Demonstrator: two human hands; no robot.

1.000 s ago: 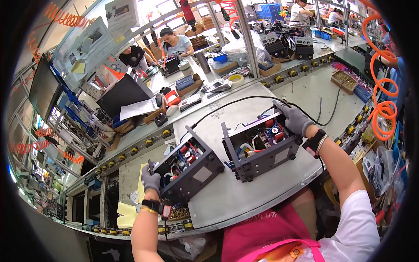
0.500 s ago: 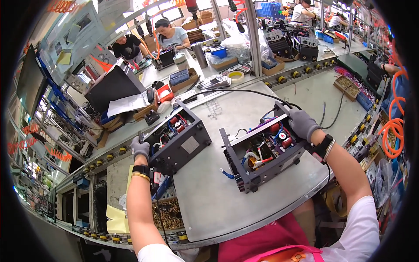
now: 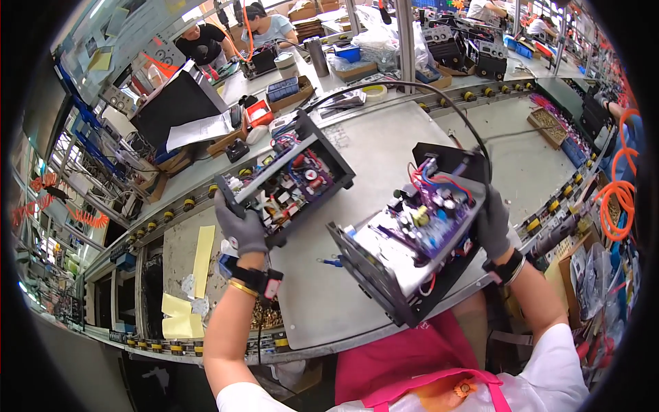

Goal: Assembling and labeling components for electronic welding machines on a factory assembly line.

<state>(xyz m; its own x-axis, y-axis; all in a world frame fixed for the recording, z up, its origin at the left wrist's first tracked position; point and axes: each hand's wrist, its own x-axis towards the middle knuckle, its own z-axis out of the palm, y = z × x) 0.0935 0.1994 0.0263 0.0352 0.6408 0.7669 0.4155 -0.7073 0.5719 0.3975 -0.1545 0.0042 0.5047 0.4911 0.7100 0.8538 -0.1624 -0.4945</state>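
Note:
In grey gloves, I have one open black electronics chassis at each side. My left hand (image 3: 240,225) grips the near left end of the left chassis (image 3: 331,193), whose circuit board with coloured parts faces up. My right hand (image 3: 491,218) is closed on the right end of the other chassis (image 3: 384,283). This one is tilted, showing a crowded circuit board (image 3: 419,223) with red and blue wires beside a white plate. A black cable (image 3: 439,91) arches between the two units. Both are over the grey work plate (image 3: 302,302).
Yellow paper sheets (image 3: 181,316) lie at the left, near a bin of small brass-coloured parts (image 3: 268,317). Rollers (image 3: 189,204) line the bench edges. Behind are a red box (image 3: 258,113), a tape roll (image 3: 375,93) and two co-workers (image 3: 264,31). An orange coiled hose (image 3: 614,213) hangs right.
The right chassis has been tipped, turning its circuit board into view. The left one has rolled so its open top shows more. The black cable now arches higher.

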